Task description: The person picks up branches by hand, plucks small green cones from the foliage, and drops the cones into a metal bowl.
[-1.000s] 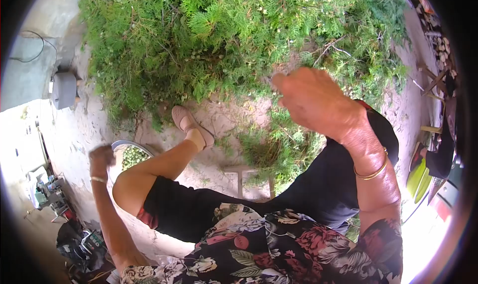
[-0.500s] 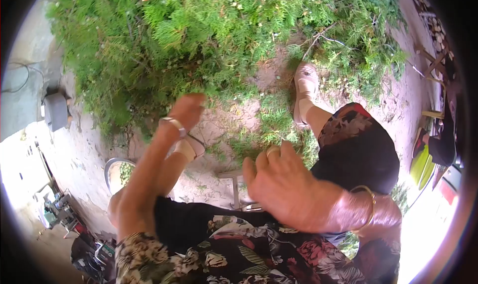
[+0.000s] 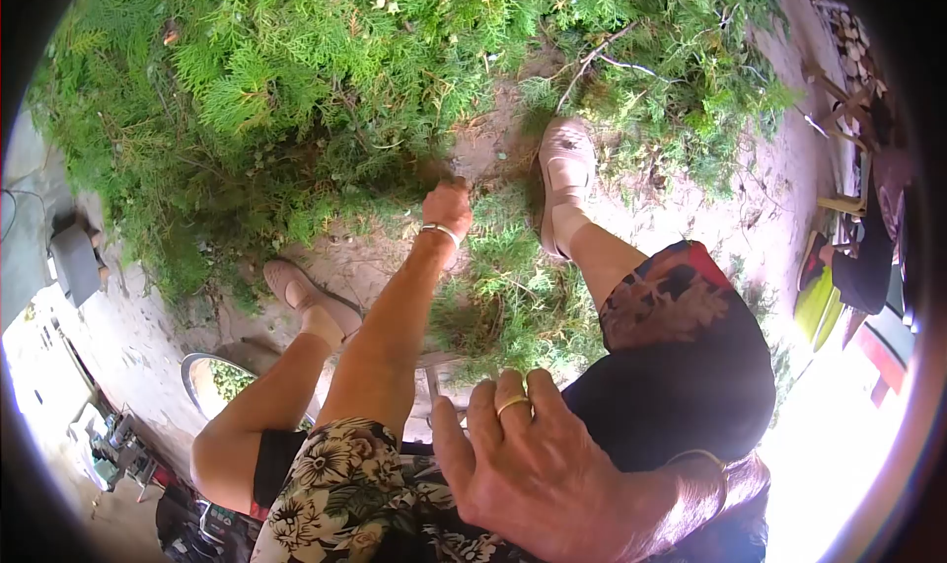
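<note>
- Bush (image 3: 296,79): dense foliage, closed to you along its whole front.
- Soil (image 3: 493,149) at the bush's foot: narrow bare strip, open; your left hand (image 3: 449,206) sits at its edge.
- Shoe (image 3: 564,168), just right of that strip, under the bush's right end: blocks it.
- Cuttings (image 3: 513,287) below the bush: loose heap between your legs.
- Second shoe (image 3: 296,289) and bowl (image 3: 212,385), lower left of the bush: bare ground between them.

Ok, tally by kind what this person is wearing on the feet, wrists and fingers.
Beige shoes: 2
Wrist bracelets: 2
Finger ring: 1
Total: 5
</note>
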Demonstrator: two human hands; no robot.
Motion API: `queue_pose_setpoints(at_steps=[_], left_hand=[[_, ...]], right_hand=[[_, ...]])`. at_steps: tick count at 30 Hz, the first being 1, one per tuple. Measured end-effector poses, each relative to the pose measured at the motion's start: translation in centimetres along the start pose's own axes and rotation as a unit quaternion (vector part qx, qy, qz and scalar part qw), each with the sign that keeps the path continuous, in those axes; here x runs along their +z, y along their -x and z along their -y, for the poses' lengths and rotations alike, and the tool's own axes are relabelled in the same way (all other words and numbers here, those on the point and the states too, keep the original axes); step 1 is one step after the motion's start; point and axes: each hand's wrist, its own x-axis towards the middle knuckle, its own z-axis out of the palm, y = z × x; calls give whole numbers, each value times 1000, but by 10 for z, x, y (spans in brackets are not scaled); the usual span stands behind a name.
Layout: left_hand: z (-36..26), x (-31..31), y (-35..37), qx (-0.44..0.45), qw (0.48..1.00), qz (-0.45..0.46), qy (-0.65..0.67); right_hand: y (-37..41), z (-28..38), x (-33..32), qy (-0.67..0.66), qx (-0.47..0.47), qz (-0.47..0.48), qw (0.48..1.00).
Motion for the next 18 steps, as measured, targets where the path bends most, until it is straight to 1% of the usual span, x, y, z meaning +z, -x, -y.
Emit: queue_pose_setpoints(at_steps=[1,2,3,5,6,8,9,11,12,13,15,16,17,18], left_hand=[[5,1,0,6,999,-27,22],[7,0,0,29,992,-95,82],[6,-1,1,30,992,-95,81],[4,-3,4,48,979,-117,160],[0,-4,4,47,979,-117,160],[-16,2,1,118,971,-137,156],[-24,6,1,118,971,-137,158],[-37,14,0,97,994,-52,-7],[-40,17,1,75,995,-58,7],[-39,18,-2,76,995,-60,8],[-35,14,-5,106,993,-24,55],[-30,12,-6,106,993,-23,55],[-27,0,-6,31,973,57,220],[-25,-12,-5,-45,916,135,376]], right_hand=[[1,1,0,-16,-6,42,999],[2,0,0,-33,-12,83,996],[2,0,0,-33,-11,82,996],[3,-1,1,-25,-30,86,996],[3,-1,1,-25,-31,86,995],[6,0,3,-43,-31,72,996],[6,0,3,-42,-31,74,996],[5,-1,3,-67,-34,95,993],[5,-1,2,-65,-34,95,993],[5,-1,2,-69,-33,91,993],[4,-3,1,-75,-30,87,993],[4,-4,-1,-76,-33,88,993],[4,-5,-2,-76,-36,90,992],[4,-5,-2,-77,-36,89,992]])
